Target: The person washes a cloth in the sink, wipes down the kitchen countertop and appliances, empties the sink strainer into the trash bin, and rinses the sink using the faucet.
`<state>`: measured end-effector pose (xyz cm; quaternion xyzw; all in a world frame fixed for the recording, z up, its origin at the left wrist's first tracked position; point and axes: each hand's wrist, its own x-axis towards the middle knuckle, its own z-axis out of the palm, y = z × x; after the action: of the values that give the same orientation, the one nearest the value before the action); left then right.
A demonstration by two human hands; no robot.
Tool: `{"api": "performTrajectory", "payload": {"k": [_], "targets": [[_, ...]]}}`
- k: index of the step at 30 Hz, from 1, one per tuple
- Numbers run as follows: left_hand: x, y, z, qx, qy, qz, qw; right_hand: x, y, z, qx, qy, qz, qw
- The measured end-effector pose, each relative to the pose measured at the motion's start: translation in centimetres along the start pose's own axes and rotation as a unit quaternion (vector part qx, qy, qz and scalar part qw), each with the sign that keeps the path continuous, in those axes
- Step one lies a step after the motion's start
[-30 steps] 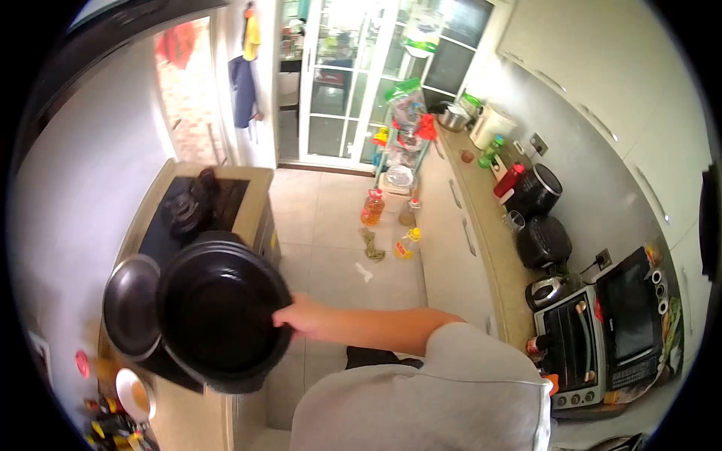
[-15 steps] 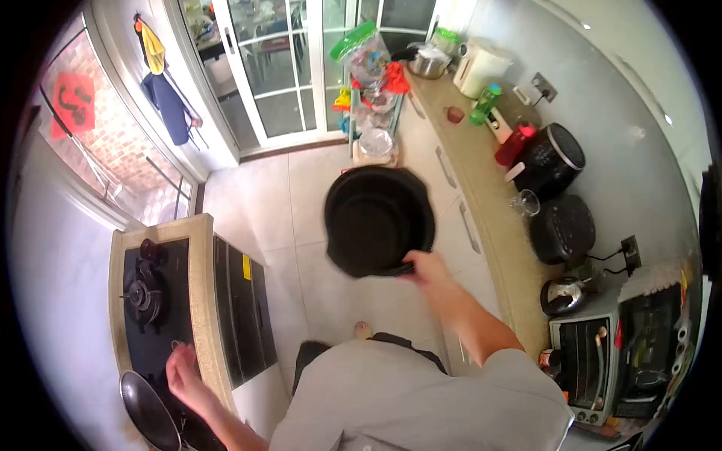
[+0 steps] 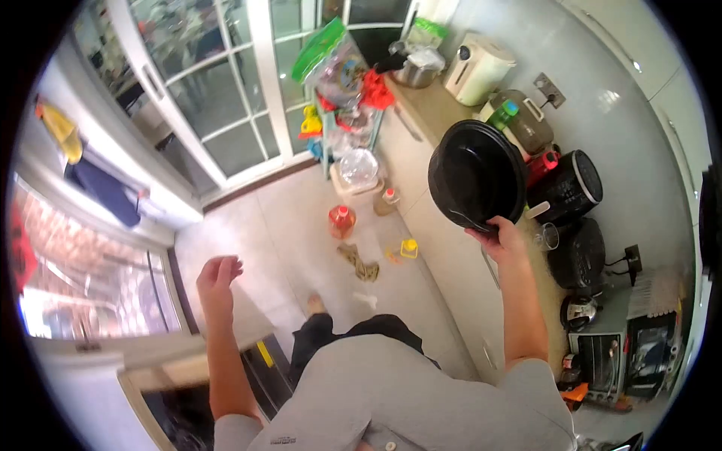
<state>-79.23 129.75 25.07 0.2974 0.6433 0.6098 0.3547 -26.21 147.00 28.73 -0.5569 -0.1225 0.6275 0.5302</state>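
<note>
A round, deep black basin (image 3: 481,177) hangs tilted over the right-hand counter's edge, its hollow inside turned up toward me. My right hand (image 3: 502,239) grips its near rim, thumb on top. On the left, my left hand (image 3: 219,274) is raised in the air above the floor, touching nothing. Its fingers are loosely bent and I see nothing in them. Behind the basin stand a bottle with a green cap (image 3: 504,114), a red bottle (image 3: 541,167) and a black air fryer (image 3: 571,184).
On the floor ahead are a red-capped jug (image 3: 342,222), a brownish bottle (image 3: 386,201), a crumpled cloth (image 3: 359,263) and a yellow-capped container (image 3: 408,249). A laden rack (image 3: 359,169) stands by the glass door (image 3: 218,98). The stove counter (image 3: 162,376) is at lower left.
The basin has moved right in my right hand, from above the floor to the counter's edge. My left hand has left the stove and risen. The view has turned.
</note>
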Motion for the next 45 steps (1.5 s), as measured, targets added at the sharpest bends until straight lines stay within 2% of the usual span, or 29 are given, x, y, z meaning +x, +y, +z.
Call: {"api": "performTrajectory", "payload": {"k": [1,4,6,9,10,11,14,18,22,24,26,27,28,30,32,33,36,38,40,45], "targets": [[4.5,1.2,1.8,0.003,-0.049,0.008,0.999,0.7,-0.7,1.5,0.009,-0.026,-0.020,0.999],[16.6,4.6,9.8,-0.014,-0.163,0.011,0.987,3.6,-2.7,5.6,0.049,0.044,0.003,0.998],[23.4,5.3,15.7,-0.044,-0.211,-0.019,0.976,5.8,-3.6,8.0,0.059,0.051,0.000,0.997],[29.1,7.3,23.1,-0.041,-0.279,-0.076,0.957,10.4,-4.5,11.2,0.053,0.066,-0.005,0.996],[31.6,5.7,25.0,-0.064,-0.306,-0.086,0.946,12.2,-4.7,12.2,0.047,0.074,-0.010,0.996],[33.6,4.9,27.2,-0.076,-0.318,-0.101,0.940,14.9,-5.6,13.4,0.054,0.066,-0.019,0.996],[37.9,3.4,32.1,-0.076,-0.365,-0.158,0.915,20.0,-5.0,15.8,0.076,0.124,0.019,0.989],[45.0,2.0,38.9,-0.101,-0.398,-0.180,0.894,24.0,-6.3,19.6,0.041,0.168,0.031,0.985],[52.5,0.1,48.2,0.004,-0.411,-0.176,0.895,28.6,-6.0,20.7,0.023,0.171,0.023,0.985],[56.3,-1.8,53.1,0.003,-0.447,-0.203,0.871,29.8,-6.1,21.9,0.042,0.176,0.035,0.983],[58.8,-0.9,57.7,0.043,-0.526,-0.273,0.804,31.0,-6.3,23.7,0.047,0.204,0.026,0.978],[59.1,-0.3,59.3,0.070,-0.528,-0.306,0.789,32.4,-6.0,23.4,0.064,0.190,0.045,0.979],[60.6,-1.9,61.6,0.050,-0.560,-0.330,0.758,33.3,-5.9,23.7,0.071,0.204,0.041,0.976],[60.6,-0.9,63.8,-0.002,-0.620,-0.349,0.703,34.6,-5.8,23.8,0.076,0.236,0.042,0.968],[61.2,-2.3,65.5,0.019,-0.658,-0.331,0.676,35.5,-6.4,24.7,0.083,0.263,0.044,0.960],[60.9,-2.8,65.7,0.028,-0.635,-0.326,0.700,35.4,-6.9,25.4,0.090,0.285,0.047,0.953],[60.6,-3.4,65.8,-0.004,-0.656,-0.266,0.707,36.1,-7.1,26.2,0.102,0.330,0.042,0.937],[60.7,-2.3,65.7,-0.012,-0.675,-0.275,0.684,36.5,-7.2,25.8,0.105,0.351,0.034,0.930],[60.7,-0.4,64.8,-0.033,-0.642,-0.307,0.702,37.3,-7.1,25.9,0.099,0.375,0.040,0.921],[61.7,1.8,64.0,-0.026,-0.640,-0.309,0.703,39.8,-7.1,26.5,0.094,0.374,0.031,0.922]]}}
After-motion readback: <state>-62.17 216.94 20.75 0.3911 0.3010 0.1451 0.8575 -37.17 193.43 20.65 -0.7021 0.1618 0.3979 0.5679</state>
